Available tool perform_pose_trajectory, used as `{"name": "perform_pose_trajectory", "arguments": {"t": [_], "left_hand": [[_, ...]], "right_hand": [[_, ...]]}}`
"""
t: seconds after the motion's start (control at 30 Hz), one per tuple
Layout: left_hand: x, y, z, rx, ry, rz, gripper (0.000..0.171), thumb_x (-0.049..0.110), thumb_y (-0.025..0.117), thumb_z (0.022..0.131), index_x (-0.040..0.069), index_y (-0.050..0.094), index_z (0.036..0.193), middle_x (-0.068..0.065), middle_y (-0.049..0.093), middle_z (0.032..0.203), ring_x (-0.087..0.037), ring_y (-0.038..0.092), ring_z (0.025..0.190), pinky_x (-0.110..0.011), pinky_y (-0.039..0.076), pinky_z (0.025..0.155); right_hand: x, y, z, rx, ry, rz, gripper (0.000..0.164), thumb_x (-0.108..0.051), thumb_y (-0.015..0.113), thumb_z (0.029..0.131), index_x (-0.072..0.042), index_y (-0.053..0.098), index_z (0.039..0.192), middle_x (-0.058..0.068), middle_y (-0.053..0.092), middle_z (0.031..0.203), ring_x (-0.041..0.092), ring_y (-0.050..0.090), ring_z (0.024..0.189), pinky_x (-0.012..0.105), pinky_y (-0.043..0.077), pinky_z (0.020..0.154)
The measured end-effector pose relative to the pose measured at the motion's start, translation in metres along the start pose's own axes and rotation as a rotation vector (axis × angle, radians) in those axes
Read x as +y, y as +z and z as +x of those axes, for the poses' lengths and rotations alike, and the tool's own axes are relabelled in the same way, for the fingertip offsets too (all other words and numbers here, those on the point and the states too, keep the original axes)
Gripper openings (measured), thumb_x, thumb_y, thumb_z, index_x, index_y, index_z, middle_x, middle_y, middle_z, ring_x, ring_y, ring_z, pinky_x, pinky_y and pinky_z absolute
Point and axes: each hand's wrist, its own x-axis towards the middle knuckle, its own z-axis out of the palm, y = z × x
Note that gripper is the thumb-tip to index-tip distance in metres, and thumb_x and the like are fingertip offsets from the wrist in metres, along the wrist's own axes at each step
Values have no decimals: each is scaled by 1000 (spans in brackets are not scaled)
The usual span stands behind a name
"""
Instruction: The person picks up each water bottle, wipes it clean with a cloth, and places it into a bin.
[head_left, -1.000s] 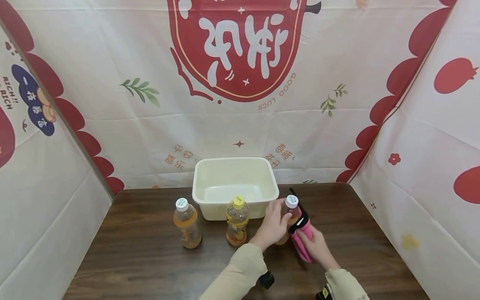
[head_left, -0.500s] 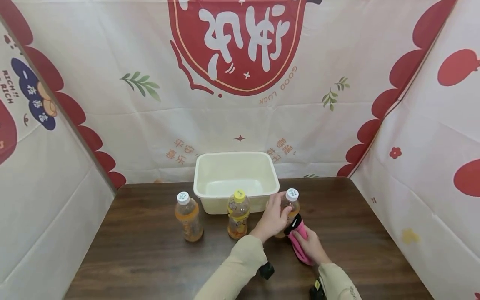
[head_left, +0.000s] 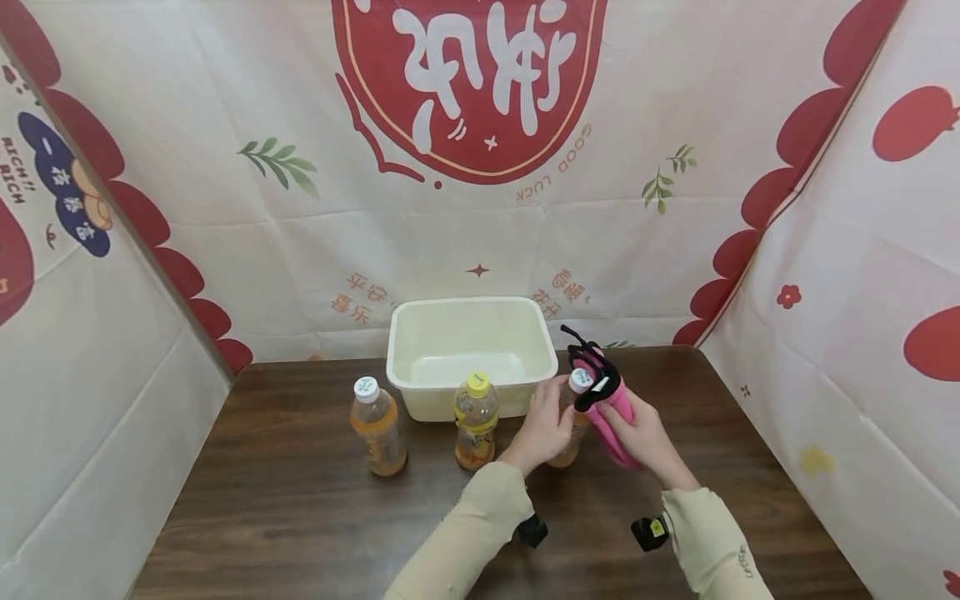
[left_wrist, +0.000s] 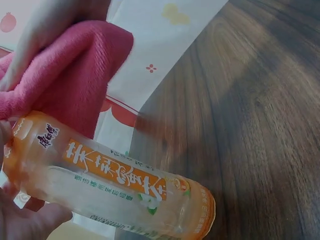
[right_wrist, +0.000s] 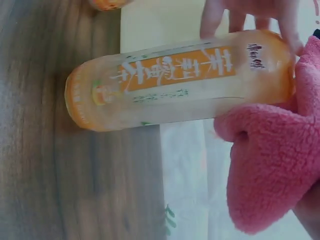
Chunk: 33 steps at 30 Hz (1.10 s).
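Observation:
My left hand grips the upper part of a white-capped plastic drink bottle, which stands at the right of the row. Its orange and clear label shows in the left wrist view, where the same bottle has the thumb and fingers round its shoulder. A pink plush pouch with a black rim and drawstring is held in my right hand. The rim sits right at the bottle's cap, on its right side. In the right wrist view the plush pouch overlaps the bottle's shoulder; most right-hand fingers are hidden behind fabric.
A cream plastic basin stands at the back of the dark wooden table. In front of it is a yellow-capped bottle, and left of that another white-capped bottle. Printed cloth walls the back and sides.
The right hand lowers the pouch beside the bottle, then raises it so its rim reaches the cap, with the drawstring now showing above. The left hand keeps its grip on the bottle.

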Motion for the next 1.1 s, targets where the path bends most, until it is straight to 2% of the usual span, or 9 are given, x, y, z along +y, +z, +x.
{"name": "perform_pose_trajectory", "arguments": {"t": [0.1,0.33,0.4,0.57,0.63,0.73,0.93,1.1], "left_hand": [[0,2,0,2,-10,-9,41,8,48,91,4,37,130,-15,40,125,-27,40,112,-35,37,96],[0,2,0,-17,-42,-12,41,16,46,94,6,33,132,-13,38,128,-25,39,114,-36,38,95],[-1,1,0,-29,-50,-15,41,17,45,95,7,32,133,-13,37,128,-24,38,113,-36,38,95],[-1,2,0,-46,-46,-22,42,20,44,95,8,31,133,-13,36,129,-24,37,112,-35,38,94],[-1,2,-2,-47,-43,-19,41,20,44,95,8,32,133,-13,36,129,-24,37,111,-35,39,93],[-1,2,-4,-51,-36,-14,41,20,44,95,8,31,133,-12,36,129,-24,37,112,-35,39,93],[0,1,-3,-51,-13,-8,41,21,43,96,8,31,133,-13,37,129,-25,38,112,-35,39,93],[0,0,-1,-52,-25,-12,41,21,43,96,8,32,133,-12,37,129,-24,38,112,-35,38,93]], "right_hand": [[3,3,0,0,26,1,17,-12,59,87,1,58,98,12,61,77,5,50,65,24,44,58],[5,19,-13,92,132,149,10,2,57,83,11,56,88,17,61,73,-3,48,59,18,43,55],[13,24,-17,92,138,161,11,2,56,83,11,56,89,19,61,74,-4,48,59,18,43,55],[57,41,-28,-15,164,112,12,-6,59,86,5,58,91,15,62,77,2,53,64,22,46,59],[70,48,-35,-71,196,67,14,-9,59,86,3,59,93,14,63,80,6,54,67,25,46,62],[84,58,-42,-113,236,12,17,-13,61,86,0,60,98,12,64,84,11,54,71,27,46,65],[91,63,-45,-106,233,-19,20,-14,61,86,-1,60,101,13,64,86,16,55,74,31,45,68],[82,52,-39,-133,224,14,20,-18,60,88,-1,61,98,11,64,86,11,55,74,28,46,68]]}}
